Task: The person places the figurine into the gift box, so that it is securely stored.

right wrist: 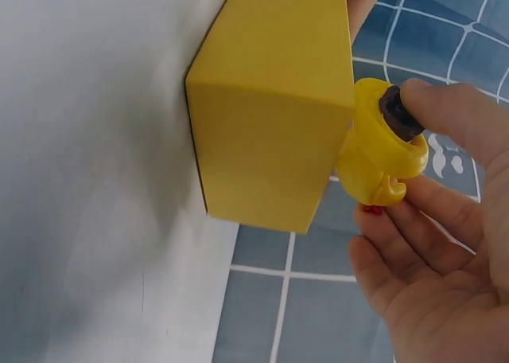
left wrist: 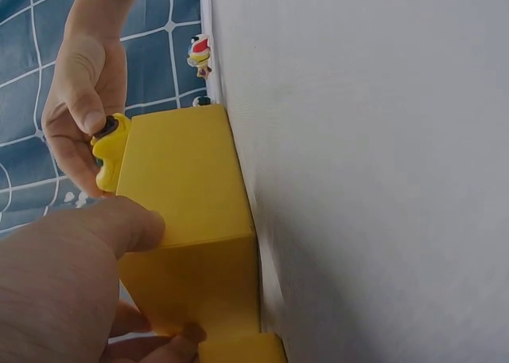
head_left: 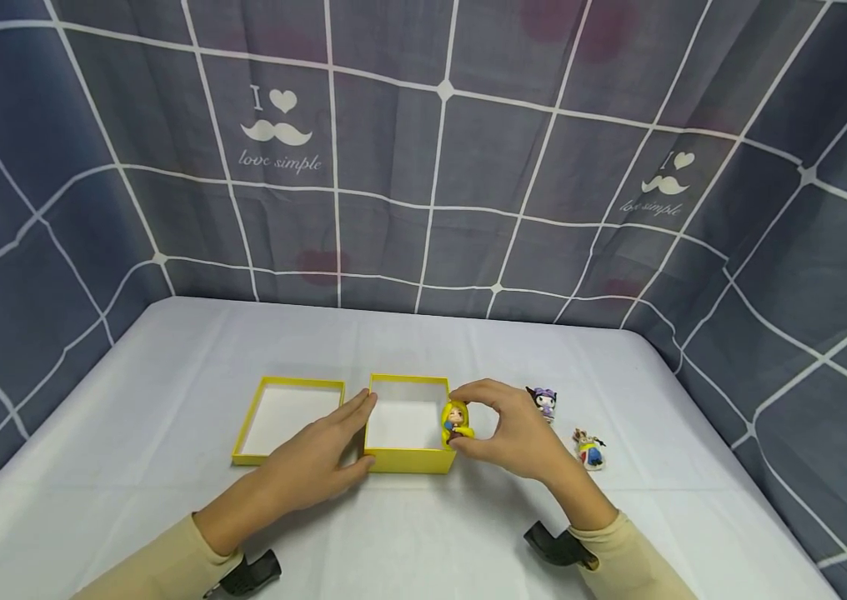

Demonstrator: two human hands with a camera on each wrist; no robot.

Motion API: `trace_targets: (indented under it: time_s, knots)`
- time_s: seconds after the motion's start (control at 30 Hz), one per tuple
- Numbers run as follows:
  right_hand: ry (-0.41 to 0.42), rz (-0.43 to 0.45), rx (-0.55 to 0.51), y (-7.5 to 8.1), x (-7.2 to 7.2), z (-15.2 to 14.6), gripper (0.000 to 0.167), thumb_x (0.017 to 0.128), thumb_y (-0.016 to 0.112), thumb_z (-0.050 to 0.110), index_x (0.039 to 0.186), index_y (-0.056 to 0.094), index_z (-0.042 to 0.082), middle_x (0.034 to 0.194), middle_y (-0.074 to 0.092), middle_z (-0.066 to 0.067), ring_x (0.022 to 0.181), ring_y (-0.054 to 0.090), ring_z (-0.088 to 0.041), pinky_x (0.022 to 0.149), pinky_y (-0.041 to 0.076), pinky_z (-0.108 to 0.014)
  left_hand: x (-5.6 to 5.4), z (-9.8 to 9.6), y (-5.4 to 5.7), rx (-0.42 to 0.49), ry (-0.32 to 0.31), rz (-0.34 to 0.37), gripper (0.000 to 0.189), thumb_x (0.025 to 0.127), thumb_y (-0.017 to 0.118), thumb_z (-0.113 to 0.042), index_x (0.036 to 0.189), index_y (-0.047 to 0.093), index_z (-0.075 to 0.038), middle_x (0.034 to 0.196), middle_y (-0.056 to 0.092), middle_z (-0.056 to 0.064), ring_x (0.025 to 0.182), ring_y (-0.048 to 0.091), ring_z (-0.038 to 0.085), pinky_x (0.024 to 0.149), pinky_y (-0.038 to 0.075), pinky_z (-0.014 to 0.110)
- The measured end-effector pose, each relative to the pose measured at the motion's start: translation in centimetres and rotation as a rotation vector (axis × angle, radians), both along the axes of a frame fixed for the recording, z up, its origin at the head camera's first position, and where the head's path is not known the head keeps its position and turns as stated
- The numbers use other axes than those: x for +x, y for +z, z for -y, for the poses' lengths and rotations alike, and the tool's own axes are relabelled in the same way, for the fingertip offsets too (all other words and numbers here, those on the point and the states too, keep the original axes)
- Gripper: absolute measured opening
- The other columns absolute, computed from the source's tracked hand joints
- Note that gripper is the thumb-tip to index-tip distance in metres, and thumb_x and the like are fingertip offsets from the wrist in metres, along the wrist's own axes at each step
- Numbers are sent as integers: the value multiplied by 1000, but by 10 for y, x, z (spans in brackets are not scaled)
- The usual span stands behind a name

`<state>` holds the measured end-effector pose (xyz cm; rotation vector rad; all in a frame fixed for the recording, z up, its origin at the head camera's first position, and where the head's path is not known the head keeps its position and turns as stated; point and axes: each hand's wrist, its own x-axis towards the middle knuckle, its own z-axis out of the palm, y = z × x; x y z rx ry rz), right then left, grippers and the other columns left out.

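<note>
Soft light on the white tablecloth, diffuse shadows near the hands, dimmer wrist views.

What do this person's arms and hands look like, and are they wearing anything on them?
The left hand and right hand are bare, without gloves. The left sleeve and right sleeve are plain beige and long. Black curved gear sticks out at each cuff. No cables show.

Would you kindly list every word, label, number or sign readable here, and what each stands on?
"I", heart, mustache, "love simple": dark checked curtain, left in the head view.
"I", heart, mustache, "love simple": same curtain, right; its "love" is partly blurred.
Yellow box and yellow figurine: no lettering visible.
</note>
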<state>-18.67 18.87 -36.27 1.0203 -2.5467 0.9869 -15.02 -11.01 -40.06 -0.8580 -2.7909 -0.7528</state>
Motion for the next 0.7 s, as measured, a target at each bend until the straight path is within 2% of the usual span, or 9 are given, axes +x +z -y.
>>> trace_targets:
  time_s: [0.2, 0.37, 0.7]
  knots:
    - [-12, 17, 16, -2, 0, 12, 55, 66, 91, 28, 117, 69, 25, 115, 64, 16, 108, 60, -7, 93, 50, -36, 0, -1, 0, -3, 2, 4, 78, 91, 67, -35, 151, 32, -2, 156, 29, 14, 138, 36, 25, 107, 38, 41]
    - [14, 25, 7, -5, -2, 20, 55, 68, 90, 26, 118, 69, 19, 115, 65, 11, 109, 61, -11, 94, 50, -38, 0, -1, 1, -3, 9, 15, 78, 90, 67, -35, 151, 32, -2, 156, 28, 15, 138, 35, 25, 108, 37, 41]
    - [21, 55, 17, -9, -3, 34, 53, 71, 88, 23, 119, 69, 13, 114, 66, 8, 110, 58, -7, 96, 48, -33, 1, -1, 1, -9, 12, 7, 77, 91, 67, -35, 151, 33, -2, 156, 30, 15, 136, 38, 25, 106, 40, 42]
